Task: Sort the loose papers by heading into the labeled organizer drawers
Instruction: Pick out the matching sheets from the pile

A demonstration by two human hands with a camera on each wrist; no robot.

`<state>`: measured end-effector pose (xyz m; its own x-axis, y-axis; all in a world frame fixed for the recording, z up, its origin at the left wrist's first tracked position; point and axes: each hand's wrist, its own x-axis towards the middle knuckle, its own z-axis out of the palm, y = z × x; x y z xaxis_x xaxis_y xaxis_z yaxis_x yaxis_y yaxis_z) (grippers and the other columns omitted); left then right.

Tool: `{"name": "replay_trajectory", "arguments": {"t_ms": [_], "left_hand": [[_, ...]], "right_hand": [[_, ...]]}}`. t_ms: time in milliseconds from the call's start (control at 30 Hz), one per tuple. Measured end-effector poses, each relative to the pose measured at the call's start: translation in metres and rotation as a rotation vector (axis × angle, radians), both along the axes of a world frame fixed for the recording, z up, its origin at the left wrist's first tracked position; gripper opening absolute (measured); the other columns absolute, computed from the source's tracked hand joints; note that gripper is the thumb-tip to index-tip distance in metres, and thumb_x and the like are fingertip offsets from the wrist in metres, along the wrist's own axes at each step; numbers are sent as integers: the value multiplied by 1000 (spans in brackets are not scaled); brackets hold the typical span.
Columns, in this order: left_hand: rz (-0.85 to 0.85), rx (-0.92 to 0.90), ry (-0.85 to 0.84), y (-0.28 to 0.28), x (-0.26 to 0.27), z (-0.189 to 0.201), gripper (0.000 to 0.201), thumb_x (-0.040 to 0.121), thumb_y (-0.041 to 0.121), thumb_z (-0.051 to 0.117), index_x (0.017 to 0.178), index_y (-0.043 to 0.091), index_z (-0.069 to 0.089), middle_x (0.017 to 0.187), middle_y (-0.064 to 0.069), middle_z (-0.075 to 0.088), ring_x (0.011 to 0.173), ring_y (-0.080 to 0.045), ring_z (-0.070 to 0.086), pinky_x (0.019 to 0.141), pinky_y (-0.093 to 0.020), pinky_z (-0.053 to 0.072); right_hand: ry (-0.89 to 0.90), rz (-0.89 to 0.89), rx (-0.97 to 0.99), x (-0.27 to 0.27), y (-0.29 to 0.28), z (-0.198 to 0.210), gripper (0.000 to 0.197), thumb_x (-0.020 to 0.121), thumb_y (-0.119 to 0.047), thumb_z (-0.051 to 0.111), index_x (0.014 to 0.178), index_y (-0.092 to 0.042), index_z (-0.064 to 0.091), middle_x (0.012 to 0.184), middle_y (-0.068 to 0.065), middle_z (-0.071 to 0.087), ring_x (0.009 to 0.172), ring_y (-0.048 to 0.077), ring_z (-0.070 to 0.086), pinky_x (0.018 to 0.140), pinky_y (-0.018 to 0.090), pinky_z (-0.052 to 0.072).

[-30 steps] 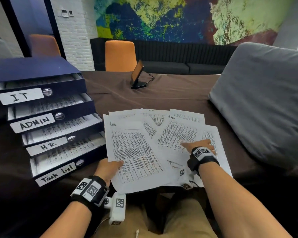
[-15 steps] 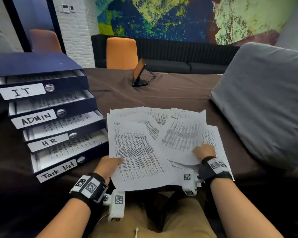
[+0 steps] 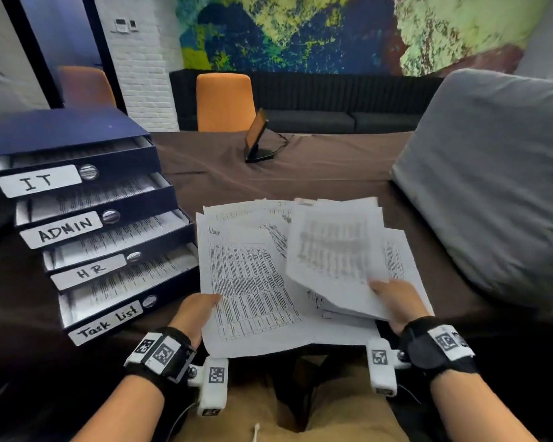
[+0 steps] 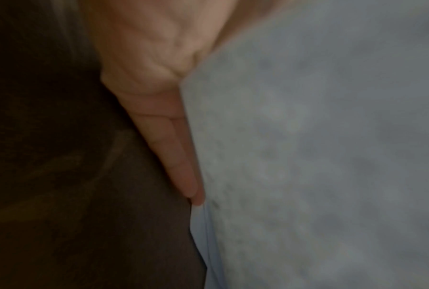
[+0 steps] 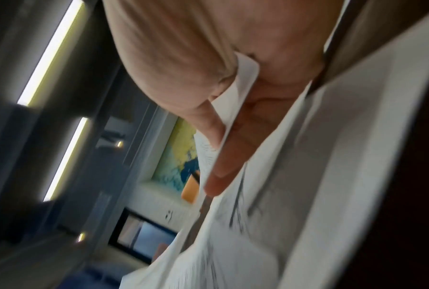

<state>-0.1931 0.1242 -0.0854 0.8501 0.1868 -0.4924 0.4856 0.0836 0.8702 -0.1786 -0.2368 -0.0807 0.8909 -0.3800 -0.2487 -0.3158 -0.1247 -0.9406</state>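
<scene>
I'm getting head cam looking fwd/down over the table (image 3: 316,173). Both wrist cams are sitting v. close, facing along fingers; each is sharing the loose papers (image 3: 253,282) (image 4: 320,156) (image 5: 307,176) w/ head view.

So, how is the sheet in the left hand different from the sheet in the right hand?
The left-hand sheet lies flat on the pile, while the right-hand sheet is lifted and tilted off it. The left-hand sheet's table and "Admin" heading read sharply; the right-hand sheet is blurred, its heading unreadable. The left hand holds its sheet's left edge; the right hand pinches its sheet's near corner. Both are white printed tables.
</scene>
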Motion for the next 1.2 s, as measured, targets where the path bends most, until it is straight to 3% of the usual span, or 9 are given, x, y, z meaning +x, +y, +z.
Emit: {"name": "replay_trajectory", "arguments": {"t_ms": [233, 367, 500, 667, 767, 833, 933, 1033, 1200], "left_hand": [[-8, -119, -46, 0, -1, 3, 48, 92, 53, 64, 120, 16, 71, 113, -10, 75, 109, -32, 70, 102, -56, 49], [-72, -9, -28, 1, -2, 4, 28, 93, 17, 69, 116, 2, 69, 104, -15, 76, 100, -33, 73, 97, -55, 53], [-64, 52, -20, 2, -1, 2, 23, 95, -5, 57, 117, -3, 67, 109, -19, 73, 99, -35, 70, 88, -47, 57], [-10, 79, -48, 0, -1, -2, 27, 97, -10, 47, 118, -7, 64, 108, -22, 70, 101, -38, 67, 85, -44, 55], [-5, 84, -47, -1, -2, -2, 29, 97, -10, 43, 115, -3, 64, 100, -16, 70, 96, -35, 67, 72, -35, 54], [-1, 74, -42, -1, -1, -2, 31, 98, -10, 43, 120, -4, 63, 107, -19, 70, 100, -36, 67, 74, -35, 53], [13, 40, -50, 1, 1, -4, 31, 97, -11, 42, 119, -5, 64, 109, -21, 70, 96, -34, 67, 75, -35, 53], [23, 0, -51, 1, 1, -5, 29, 97, -11, 43, 116, -4, 64, 105, -20, 70, 95, -34, 68, 70, -34, 54], [35, -46, -44, 1, 1, -3, 26, 98, -9, 42, 108, 0, 64, 97, -17, 70, 89, -32, 67, 66, -35, 53]], "right_hand": [[-66, 438, -135, -17, 77, -6, 32, 87, -33, 63, 75, -3, 63, 72, 7, 63, 69, 19, 59, 65, 34, 47], [-57, 525, -173, -19, 87, -8, 54, 68, -50, 58, 76, 4, 59, 71, 3, 55, 67, 15, 53, 65, 33, 42], [-60, 591, -219, -12, 92, 0, 46, 81, -41, 62, 78, 4, 60, 72, 1, 54, 67, 14, 52, 66, 31, 41], [-172, 225, -435, 36, 94, 32, 34, 98, -37, 58, 84, -8, 68, 83, 3, 67, 73, 18, 57, 77, 33, 50], [5, 133, -685, 68, 86, 35, 15, 96, -23, 59, 104, -11, 63, 98, 5, 66, 82, 22, 57, 74, 29, 44], [151, 159, -763, 85, 85, 25, 33, 90, -22, 63, 119, -8, 55, 105, 7, 61, 92, 26, 59, 75, 32, 48], [286, 183, -733, 99, 87, 13, 56, 85, -23, 73, 130, -5, 46, 117, 13, 60, 105, 31, 62, 76, 35, 53], [318, 260, -622, 105, 86, 9, 25, 87, -16, 69, 108, -3, 62, 104, 14, 68, 94, 26, 67, 63, 27, 49], [230, 161, -495, 111, 58, -4, 37, 85, -15, 58, 118, 3, 64, 112, 18, 69, 102, 31, 68, 86, 37, 58]]}}
